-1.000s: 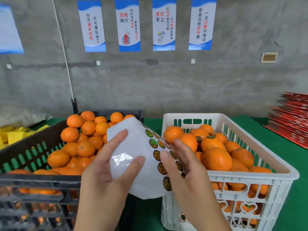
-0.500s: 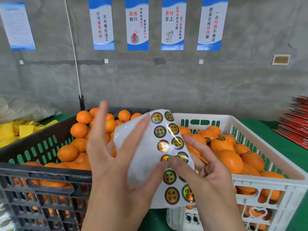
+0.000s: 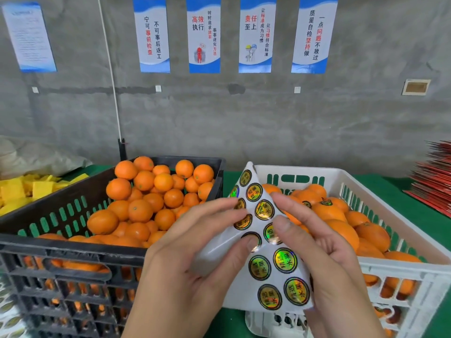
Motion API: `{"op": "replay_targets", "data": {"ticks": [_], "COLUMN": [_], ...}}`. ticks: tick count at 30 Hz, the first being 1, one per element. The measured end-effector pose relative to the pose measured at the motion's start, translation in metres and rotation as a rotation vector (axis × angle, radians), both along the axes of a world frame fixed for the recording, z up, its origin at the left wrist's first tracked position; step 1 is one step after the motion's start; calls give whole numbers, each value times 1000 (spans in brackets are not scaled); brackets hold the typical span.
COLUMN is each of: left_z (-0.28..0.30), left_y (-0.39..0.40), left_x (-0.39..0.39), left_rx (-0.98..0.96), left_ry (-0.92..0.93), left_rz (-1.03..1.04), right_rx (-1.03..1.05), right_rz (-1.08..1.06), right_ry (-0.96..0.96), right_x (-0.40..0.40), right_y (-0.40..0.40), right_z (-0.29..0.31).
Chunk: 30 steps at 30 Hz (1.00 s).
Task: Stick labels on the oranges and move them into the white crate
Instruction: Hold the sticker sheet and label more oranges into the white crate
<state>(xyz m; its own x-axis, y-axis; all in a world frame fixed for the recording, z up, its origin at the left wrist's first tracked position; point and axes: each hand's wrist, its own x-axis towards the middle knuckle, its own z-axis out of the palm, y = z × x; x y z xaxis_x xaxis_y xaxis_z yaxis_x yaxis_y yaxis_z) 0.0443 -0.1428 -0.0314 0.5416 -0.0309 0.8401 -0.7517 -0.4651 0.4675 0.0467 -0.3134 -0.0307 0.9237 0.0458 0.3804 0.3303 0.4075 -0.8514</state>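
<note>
Your left hand and right hand both pinch the label sheet. Labelled oranges fill the white crate at three o'clock; the black crate at nine stays heaped, so much remains.

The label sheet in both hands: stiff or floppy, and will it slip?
Probably floppy: the label sheet bends and curls between the left hand and right hand. Its backing looks glossy, so likely somewhat slippery. It appears thin, so probably light.
</note>
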Motion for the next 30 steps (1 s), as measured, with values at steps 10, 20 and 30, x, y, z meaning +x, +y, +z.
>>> {"op": "replay_targets", "data": {"ticks": [10,20,30], "left_z": [2,7,10], "left_y": [-1,20,41], "left_x": [-2,-4,-8], "left_rx": [-91,-495,-365], "left_ry": [18,605,680], "left_rz": [-20,-441,-350], "right_rx": [-61,-173,-295], "right_rz": [-137,-3,-29], "right_ry": [-86,-137,-171], "right_x": [-2,-3,2], "right_y": [3,-20,-17], "right_z": [-5,-7,-10]}}
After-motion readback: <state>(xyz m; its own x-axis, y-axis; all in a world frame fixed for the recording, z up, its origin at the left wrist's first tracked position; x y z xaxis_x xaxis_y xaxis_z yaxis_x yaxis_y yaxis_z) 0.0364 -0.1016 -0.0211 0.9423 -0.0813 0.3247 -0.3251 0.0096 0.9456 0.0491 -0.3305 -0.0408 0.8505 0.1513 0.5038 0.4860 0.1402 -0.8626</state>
